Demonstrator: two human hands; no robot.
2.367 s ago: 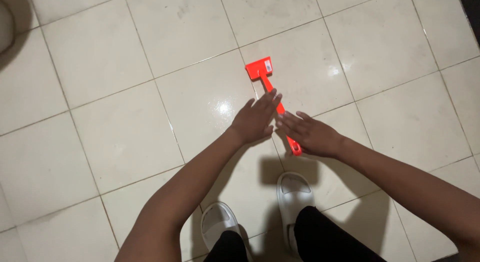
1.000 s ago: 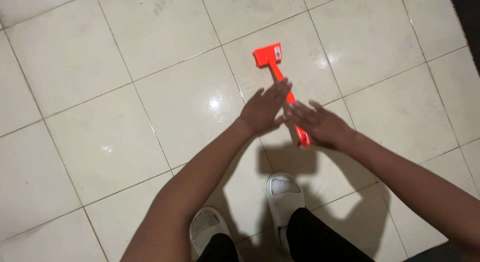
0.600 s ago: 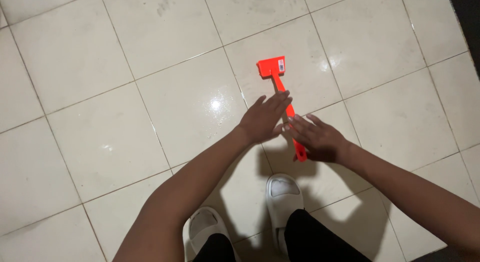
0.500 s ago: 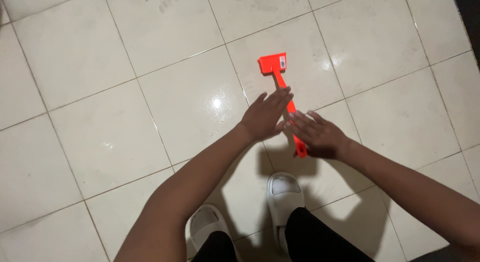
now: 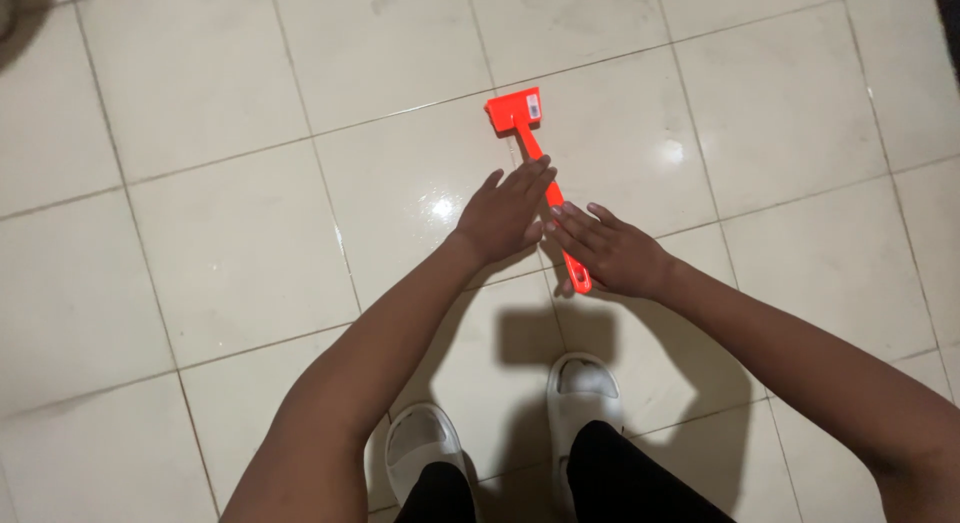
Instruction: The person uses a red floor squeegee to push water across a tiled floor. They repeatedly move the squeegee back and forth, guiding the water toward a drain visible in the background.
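Both hands sit slightly further apart on the handle than half a second ago, and the orange head lies a little lower on its tile.

An orange plastic scraper [image 5: 540, 173] lies flat on the pale tiled floor [image 5: 220, 243], its broad rectangular head pointing away from the person and its thin handle running back towards two grey slip-on shoes [image 5: 585, 393]. The left hand [image 5: 505, 215] rests on the handle's left side, fingers straight and together; the right hand [image 5: 610, 251] covers the handle's near end, fingers loosely spread — neither is curled round it, so nothing is pinched. It looks light, stiff and smooth — likely to skate on the glossy tile. The slim handle is the natural place to hold it.
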